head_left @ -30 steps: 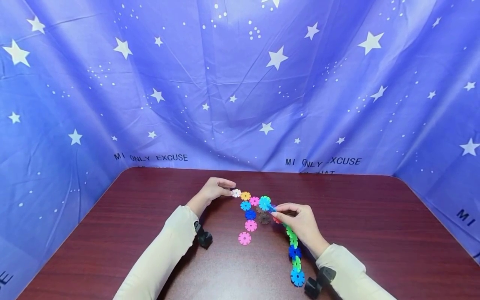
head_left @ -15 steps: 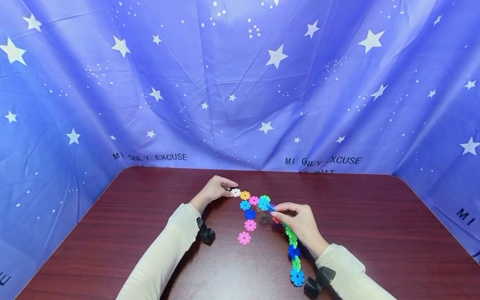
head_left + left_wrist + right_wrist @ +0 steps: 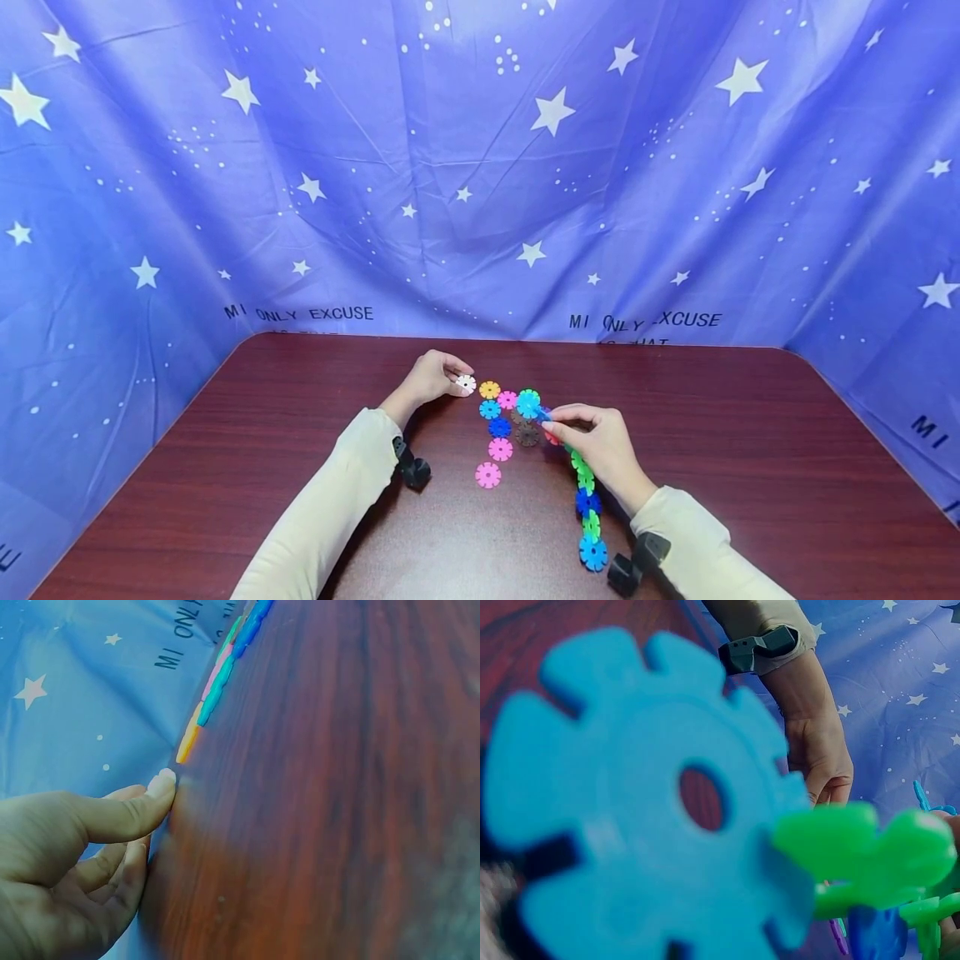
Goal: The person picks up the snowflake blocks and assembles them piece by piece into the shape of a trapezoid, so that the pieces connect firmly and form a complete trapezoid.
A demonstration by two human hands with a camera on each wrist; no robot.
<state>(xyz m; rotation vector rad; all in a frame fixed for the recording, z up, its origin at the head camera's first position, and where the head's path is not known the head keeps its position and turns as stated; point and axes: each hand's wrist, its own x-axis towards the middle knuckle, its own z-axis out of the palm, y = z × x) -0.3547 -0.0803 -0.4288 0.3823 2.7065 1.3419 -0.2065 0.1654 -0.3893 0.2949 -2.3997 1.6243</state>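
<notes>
In the head view, my left hand [image 3: 431, 377] pinches a white notched plastic disc [image 3: 467, 384] between thumb and fingertips. A small gap separates it from a yellow-orange disc [image 3: 490, 390]. My right hand [image 3: 600, 437] pinches a blue disc [image 3: 543, 415] set on edge beside a light blue disc [image 3: 528, 404]. From under that hand runs a chain of green discs [image 3: 582, 473] and blue ones, ending in a blue disc [image 3: 592, 553]; this end looms large as a blue disc [image 3: 217, 686] row's counterpart, the near disc [image 3: 630, 795], in the right wrist view. My right fingers hide some joints.
Left of the right hand stand pink, blue and brown discs, including a lower pink disc [image 3: 488, 475]. They are on or above a dark red wooden table [image 3: 465, 542]. A blue curtain [image 3: 420, 208] with white stars hangs behind the table's far edge.
My left hand has drawn the white disc slightly left, and a gap now shows between it and the yellow-orange disc. My right hand stays nearly still.
</notes>
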